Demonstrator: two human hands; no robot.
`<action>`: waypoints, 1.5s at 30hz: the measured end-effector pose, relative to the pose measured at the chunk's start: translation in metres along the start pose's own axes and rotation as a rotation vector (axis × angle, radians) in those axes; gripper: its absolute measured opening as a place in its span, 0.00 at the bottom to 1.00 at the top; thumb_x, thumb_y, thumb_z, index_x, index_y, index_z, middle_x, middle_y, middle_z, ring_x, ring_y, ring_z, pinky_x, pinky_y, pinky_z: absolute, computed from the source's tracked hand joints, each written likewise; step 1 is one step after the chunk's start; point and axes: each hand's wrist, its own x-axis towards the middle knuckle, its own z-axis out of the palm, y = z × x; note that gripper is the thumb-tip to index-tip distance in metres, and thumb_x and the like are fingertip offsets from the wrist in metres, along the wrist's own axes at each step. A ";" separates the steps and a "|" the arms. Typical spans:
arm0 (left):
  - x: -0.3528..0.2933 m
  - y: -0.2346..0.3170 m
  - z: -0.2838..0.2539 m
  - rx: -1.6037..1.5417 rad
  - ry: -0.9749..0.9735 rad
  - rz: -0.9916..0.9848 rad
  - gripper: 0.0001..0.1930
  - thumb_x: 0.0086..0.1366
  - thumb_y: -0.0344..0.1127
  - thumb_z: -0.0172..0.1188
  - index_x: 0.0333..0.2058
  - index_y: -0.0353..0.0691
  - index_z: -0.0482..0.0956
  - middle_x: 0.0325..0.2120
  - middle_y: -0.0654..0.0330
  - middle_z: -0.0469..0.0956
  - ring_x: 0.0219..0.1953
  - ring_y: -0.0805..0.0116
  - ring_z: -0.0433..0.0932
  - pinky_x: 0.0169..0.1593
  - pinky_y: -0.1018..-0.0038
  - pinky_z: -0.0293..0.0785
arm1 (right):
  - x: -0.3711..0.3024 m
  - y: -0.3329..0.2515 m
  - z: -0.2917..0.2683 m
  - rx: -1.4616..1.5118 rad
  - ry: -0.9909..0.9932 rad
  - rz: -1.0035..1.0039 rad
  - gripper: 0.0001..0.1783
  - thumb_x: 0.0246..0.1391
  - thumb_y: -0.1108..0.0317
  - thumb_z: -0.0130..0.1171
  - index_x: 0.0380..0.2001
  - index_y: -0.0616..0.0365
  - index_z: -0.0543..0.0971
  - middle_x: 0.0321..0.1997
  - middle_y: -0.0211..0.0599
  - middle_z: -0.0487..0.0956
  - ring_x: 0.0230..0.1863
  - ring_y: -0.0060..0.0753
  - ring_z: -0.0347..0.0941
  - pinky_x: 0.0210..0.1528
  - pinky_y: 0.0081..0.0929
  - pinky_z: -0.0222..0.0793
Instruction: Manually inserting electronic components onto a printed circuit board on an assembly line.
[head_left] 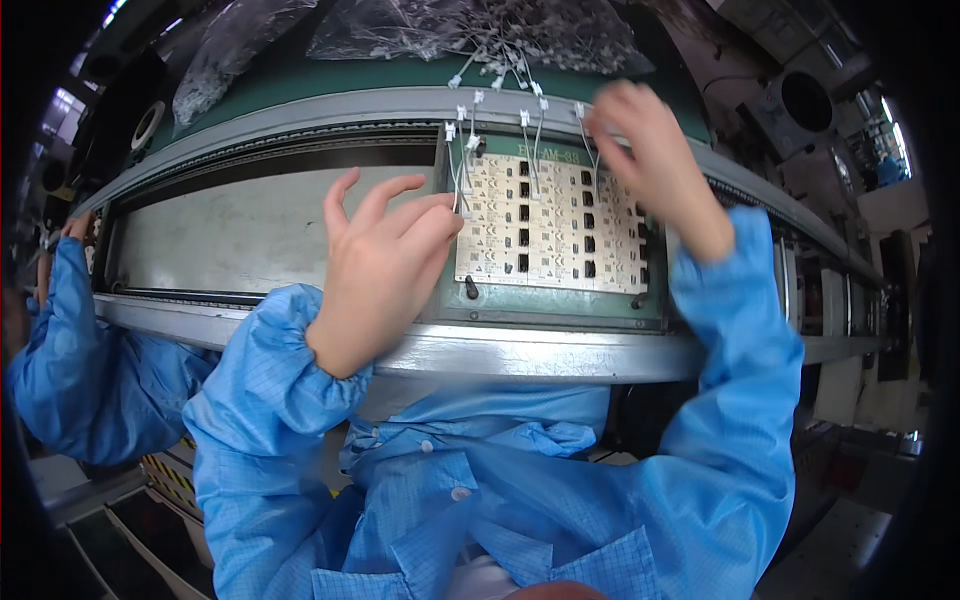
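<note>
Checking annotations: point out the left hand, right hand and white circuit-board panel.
Left hand (382, 255): head view, back of the hand.
Right hand (655, 150): head view, back of the hand, blurred.
White circuit-board panel (553, 230): head view, board surface near its middle.

Pale lettering (548, 155) stands on the green fixture (560, 303) near its top.

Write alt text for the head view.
A blue-sleeved person's left hand is at the left edge of a cream rectangular circuit-board panel on a green plate, near thin white wires; the blurred right hand is by the panel's upper right.
</note>
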 end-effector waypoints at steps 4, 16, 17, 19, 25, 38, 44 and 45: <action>-0.001 -0.003 0.014 0.044 -0.078 -0.137 0.04 0.58 0.33 0.68 0.33 0.50 0.84 0.51 0.69 0.81 0.62 0.55 0.71 0.68 0.42 0.52 | 0.087 0.028 0.066 -0.032 -0.201 0.071 0.10 0.62 0.65 0.61 0.42 0.60 0.81 0.37 0.49 0.81 0.43 0.55 0.79 0.48 0.44 0.75; -0.002 -0.016 0.020 -0.121 -0.117 -0.274 0.03 0.55 0.35 0.71 0.30 0.52 0.89 0.55 0.69 0.80 0.65 0.49 0.65 0.67 0.52 0.54 | 0.098 -0.001 0.058 0.042 0.052 0.229 0.16 0.50 0.64 0.62 0.36 0.66 0.86 0.47 0.60 0.82 0.55 0.62 0.77 0.54 0.55 0.75; -0.005 -0.017 0.020 -0.116 -0.108 -0.273 0.03 0.55 0.35 0.71 0.30 0.51 0.89 0.55 0.69 0.80 0.65 0.49 0.65 0.67 0.52 0.55 | 0.106 0.002 0.059 0.054 0.054 0.227 0.16 0.50 0.64 0.62 0.36 0.66 0.86 0.47 0.60 0.82 0.55 0.62 0.77 0.54 0.55 0.75; -0.004 -0.012 0.021 -0.124 -0.098 -0.253 0.04 0.55 0.35 0.72 0.30 0.51 0.88 0.54 0.68 0.80 0.65 0.49 0.65 0.66 0.53 0.55 | 0.119 0.016 0.049 0.023 0.306 0.214 0.15 0.52 0.65 0.59 0.30 0.71 0.84 0.34 0.65 0.82 0.40 0.66 0.81 0.47 0.52 0.78; 0.005 -0.003 0.023 -0.108 0.119 -0.112 0.04 0.54 0.35 0.73 0.30 0.51 0.88 0.51 0.69 0.80 0.63 0.50 0.66 0.66 0.53 0.56 | 0.135 0.026 0.012 0.161 0.615 0.169 0.11 0.54 0.68 0.60 0.33 0.67 0.83 0.34 0.61 0.83 0.40 0.60 0.82 0.44 0.48 0.78; 0.000 -0.011 0.014 -0.039 -0.107 -0.164 0.03 0.54 0.33 0.70 0.29 0.52 0.87 0.52 0.72 0.80 0.65 0.49 0.64 0.67 0.48 0.54 | 0.027 -0.037 -0.039 0.424 0.308 0.268 0.08 0.62 0.70 0.62 0.36 0.65 0.79 0.30 0.37 0.83 0.33 0.25 0.81 0.35 0.24 0.74; 0.008 -0.016 0.017 -0.094 -0.111 0.001 0.05 0.54 0.31 0.69 0.30 0.50 0.87 0.53 0.71 0.80 0.66 0.49 0.64 0.66 0.51 0.59 | -0.022 -0.054 -0.028 0.627 0.273 0.368 0.05 0.64 0.76 0.62 0.36 0.68 0.76 0.32 0.34 0.83 0.35 0.12 0.77 0.34 0.14 0.69; 0.008 -0.015 0.016 -0.074 -0.116 0.016 0.05 0.54 0.30 0.69 0.30 0.50 0.87 0.54 0.70 0.80 0.66 0.49 0.64 0.66 0.51 0.60 | -0.024 -0.053 -0.026 0.630 0.274 0.370 0.05 0.64 0.76 0.62 0.36 0.68 0.76 0.32 0.34 0.83 0.35 0.12 0.77 0.34 0.14 0.69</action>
